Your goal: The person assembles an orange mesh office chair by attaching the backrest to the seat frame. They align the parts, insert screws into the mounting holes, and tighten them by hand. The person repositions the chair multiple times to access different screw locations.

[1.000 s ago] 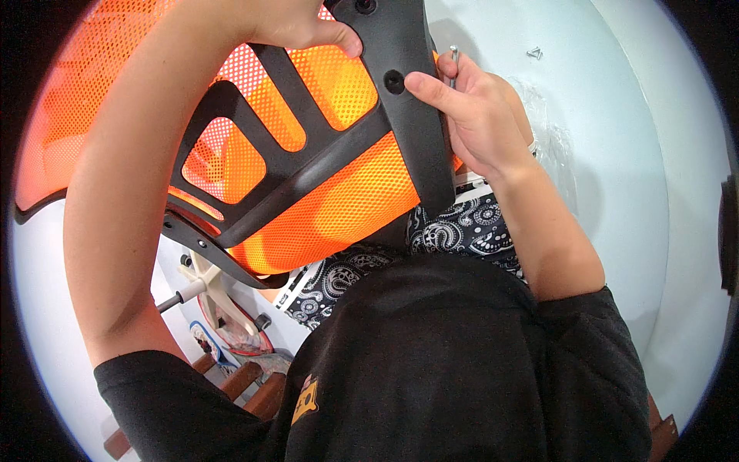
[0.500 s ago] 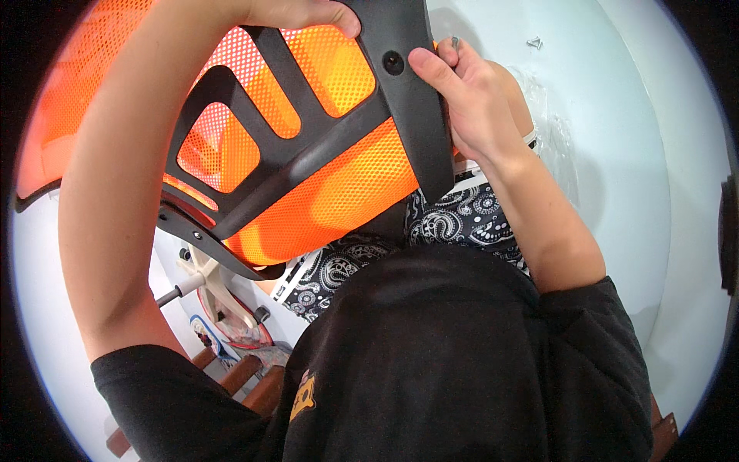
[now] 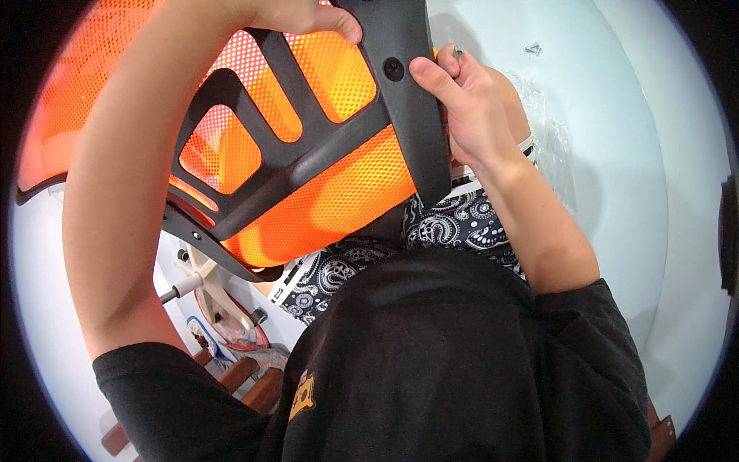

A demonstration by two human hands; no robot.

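Observation:
An orange mesh chair back [image 3: 323,204] with a black plastic frame [image 3: 406,115] is tilted over my lap. At the top my left hand [image 3: 312,15] is closed on the frame, thumb over its edge; its other fingers are mostly out of sight. Beside the frame's right edge is my right hand [image 3: 477,108], with bent fingers and its thumb tip reaching over that edge near a round screw hole [image 3: 393,68]. A small grey metal screw [image 3: 457,54] shows between its fingers. Part of that hand's grip is hidden.
Loose screws [image 3: 533,48] lie on the pale surface at upper right, near crumpled clear plastic [image 3: 550,138]. A white chair base with casters [image 3: 204,277] stands at lower left, near brown wooden slats [image 3: 262,389]. More orange mesh [image 3: 77,100] fills the upper left.
The chair back and both hands have shifted very slightly in the view. Both hands keep the same grip.

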